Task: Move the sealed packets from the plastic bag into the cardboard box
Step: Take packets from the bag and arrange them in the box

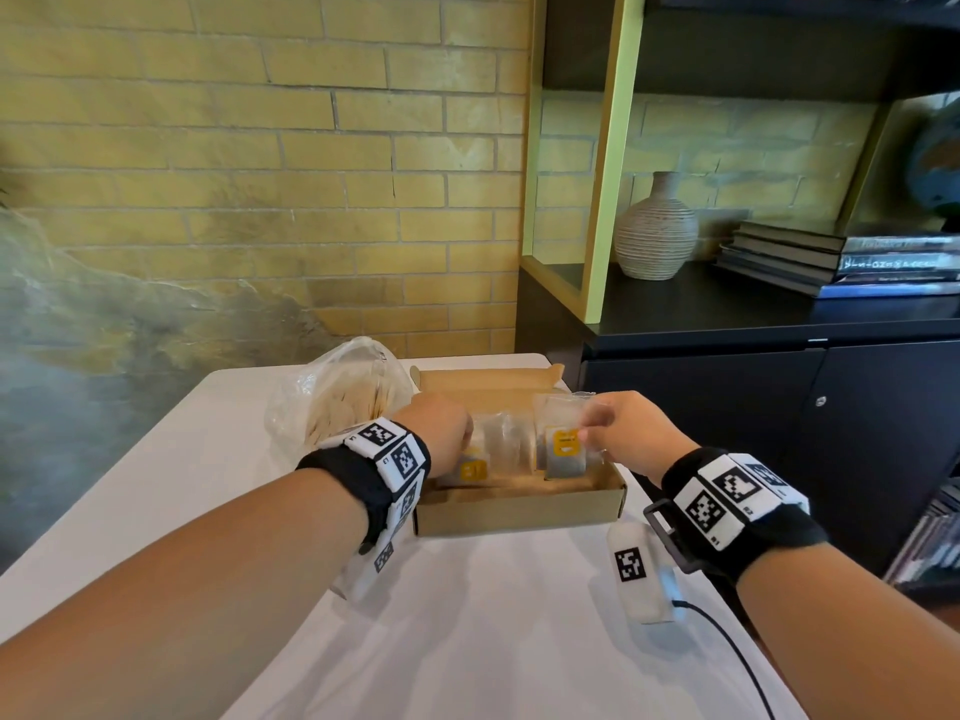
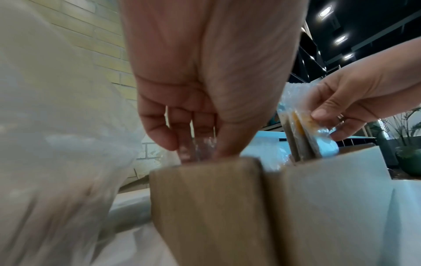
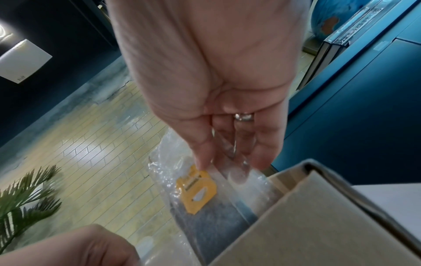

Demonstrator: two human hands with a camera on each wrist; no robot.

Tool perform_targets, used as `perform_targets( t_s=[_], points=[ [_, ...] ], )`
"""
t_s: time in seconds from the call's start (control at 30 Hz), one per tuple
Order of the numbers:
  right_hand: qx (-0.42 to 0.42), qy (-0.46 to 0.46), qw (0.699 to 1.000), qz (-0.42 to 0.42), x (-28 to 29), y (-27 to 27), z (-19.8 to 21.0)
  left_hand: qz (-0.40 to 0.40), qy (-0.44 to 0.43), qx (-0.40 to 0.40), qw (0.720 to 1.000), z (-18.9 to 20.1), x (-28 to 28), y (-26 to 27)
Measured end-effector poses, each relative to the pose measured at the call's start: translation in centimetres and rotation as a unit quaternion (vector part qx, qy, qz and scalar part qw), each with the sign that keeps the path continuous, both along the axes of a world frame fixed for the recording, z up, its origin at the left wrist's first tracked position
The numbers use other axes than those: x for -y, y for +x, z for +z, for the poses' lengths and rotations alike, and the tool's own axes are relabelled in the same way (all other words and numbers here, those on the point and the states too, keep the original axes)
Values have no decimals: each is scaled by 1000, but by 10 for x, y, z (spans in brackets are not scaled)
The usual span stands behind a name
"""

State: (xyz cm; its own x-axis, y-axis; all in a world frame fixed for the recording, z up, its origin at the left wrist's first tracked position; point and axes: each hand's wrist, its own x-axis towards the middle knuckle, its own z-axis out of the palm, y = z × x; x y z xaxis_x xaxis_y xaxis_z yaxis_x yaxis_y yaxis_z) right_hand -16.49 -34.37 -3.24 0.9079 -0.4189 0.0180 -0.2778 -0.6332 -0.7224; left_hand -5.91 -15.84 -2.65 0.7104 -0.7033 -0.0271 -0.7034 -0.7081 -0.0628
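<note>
An open cardboard box [image 1: 519, 509] sits on the white table, with several clear sealed packets standing inside it. My right hand [image 1: 618, 433] pinches the top of a clear packet with a yellow tag [image 1: 563, 441] at the box's right end; the same packet [image 3: 200, 190] hangs under the fingers in the right wrist view. My left hand [image 1: 441, 428] is at the box's left end, its fingers pinching the top of another clear packet [image 2: 200, 147]. The crumpled plastic bag [image 1: 337, 397] lies left of the box, behind my left wrist.
A black cabinet [image 1: 779, 407] with a vase [image 1: 655, 231] and stacked books [image 1: 841, 262] stands to the right of the table. A brick wall lies behind. A cable [image 1: 727, 646] runs from my right wrist over the table's near right part.
</note>
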Motion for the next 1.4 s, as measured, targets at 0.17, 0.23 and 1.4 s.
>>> perform_targets(
  t_s=[0.17, 0.23, 1.4],
  points=[
    [-10, -11, 1000, 0, 2, 0, 0, 14, -19, -7, 1000, 1, -1, 4],
    [-13, -12, 1000, 3, 2, 0, 0, 19, -22, -3, 1000, 0, -1, 5],
    [69, 158, 983, 65, -24, -5, 12, -41, -323, -261, 909, 2, 10, -10]
  ],
)
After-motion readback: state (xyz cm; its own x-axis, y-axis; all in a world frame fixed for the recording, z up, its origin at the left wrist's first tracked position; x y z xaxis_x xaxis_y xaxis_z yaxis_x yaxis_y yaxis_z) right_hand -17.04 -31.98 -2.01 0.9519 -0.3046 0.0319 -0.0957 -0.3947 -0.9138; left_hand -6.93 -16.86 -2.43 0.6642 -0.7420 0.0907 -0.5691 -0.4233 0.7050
